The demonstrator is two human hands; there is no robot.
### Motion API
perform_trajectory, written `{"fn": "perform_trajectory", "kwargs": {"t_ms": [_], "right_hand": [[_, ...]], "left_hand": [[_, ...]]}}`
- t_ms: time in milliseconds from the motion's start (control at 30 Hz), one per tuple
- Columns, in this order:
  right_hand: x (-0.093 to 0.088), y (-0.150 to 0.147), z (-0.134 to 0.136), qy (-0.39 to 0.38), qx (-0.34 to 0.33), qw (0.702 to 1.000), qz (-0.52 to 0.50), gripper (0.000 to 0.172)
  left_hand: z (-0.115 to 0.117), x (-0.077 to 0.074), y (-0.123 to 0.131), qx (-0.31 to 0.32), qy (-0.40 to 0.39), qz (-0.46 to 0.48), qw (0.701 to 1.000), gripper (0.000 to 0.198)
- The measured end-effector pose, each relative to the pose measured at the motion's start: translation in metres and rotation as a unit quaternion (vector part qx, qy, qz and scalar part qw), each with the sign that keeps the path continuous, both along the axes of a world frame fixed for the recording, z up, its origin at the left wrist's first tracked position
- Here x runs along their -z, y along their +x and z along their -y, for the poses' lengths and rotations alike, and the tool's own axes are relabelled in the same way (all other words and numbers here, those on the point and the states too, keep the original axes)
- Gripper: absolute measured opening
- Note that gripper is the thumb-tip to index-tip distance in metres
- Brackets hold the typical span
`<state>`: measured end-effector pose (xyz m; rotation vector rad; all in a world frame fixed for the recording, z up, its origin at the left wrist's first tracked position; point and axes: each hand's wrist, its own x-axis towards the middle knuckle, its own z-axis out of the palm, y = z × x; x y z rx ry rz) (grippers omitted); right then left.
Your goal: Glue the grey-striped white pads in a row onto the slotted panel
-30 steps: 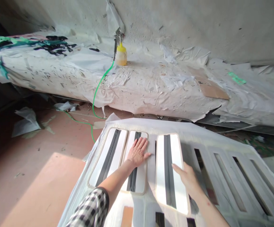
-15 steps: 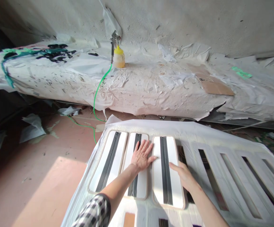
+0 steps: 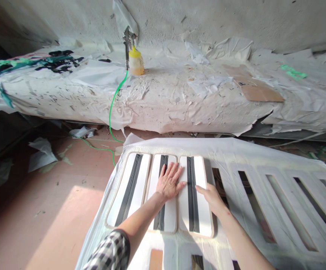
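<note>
Three white rounded panels, each with a dark padded strip down its length and a beige edge, lie side by side: the left panel (image 3: 118,206), the middle panel (image 3: 169,213) and the right panel (image 3: 184,213). My left hand (image 3: 169,183) is spread flat on the middle panel, its thumb reaching the right panel's near side. At the right panel's outer edge is my right hand (image 3: 213,198). Its thumb rests on top of the white face, and the other fingers are mostly hidden along the edge. All three panels rest on the white-covered table (image 3: 219,146).
Slotted recesses (image 3: 255,210) continue across the table to the right. Behind it runs a paper-covered ledge (image 3: 163,108) bearing a spray gun (image 3: 132,52) with a yellow-topped cup, a green hose (image 3: 111,116), black scraps (image 3: 59,62) and brown cardboard (image 3: 258,90). Paper scraps (image 3: 42,153) litter the floor.
The right panel has shifted left, with my right hand on it, closing the gap to the middle panel. My left hand stays flat on the middle panel. The camera view has shifted slightly.
</note>
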<state>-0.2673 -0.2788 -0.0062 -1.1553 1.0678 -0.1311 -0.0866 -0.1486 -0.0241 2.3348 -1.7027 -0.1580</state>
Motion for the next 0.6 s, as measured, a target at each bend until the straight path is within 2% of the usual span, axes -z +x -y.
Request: {"fn": "perform_trajectory", "kwargs": {"t_ms": [233,400,500,600], "right_hand": [[-0.005,0.003,0.007,-0.058,-0.079,0.995,-0.022,0.049],[-0.013,0.009,0.008,-0.132,-0.120,0.975,-0.133,0.039],[-0.029,0.004,0.012,-0.207,-0.133,0.941,-0.233,0.039],[-0.061,-0.022,0.012,-0.277,-0.131,0.907,-0.289,0.047]], "left_hand": [[0.003,0.001,-0.003,0.022,0.001,0.008,1.000,0.066],[0.004,-0.005,-0.013,0.072,0.019,-0.014,0.997,0.065],[0.005,-0.004,-0.016,0.089,0.029,-0.034,0.995,0.066],[0.006,0.001,-0.019,0.091,0.027,-0.050,0.994,0.067]]}}
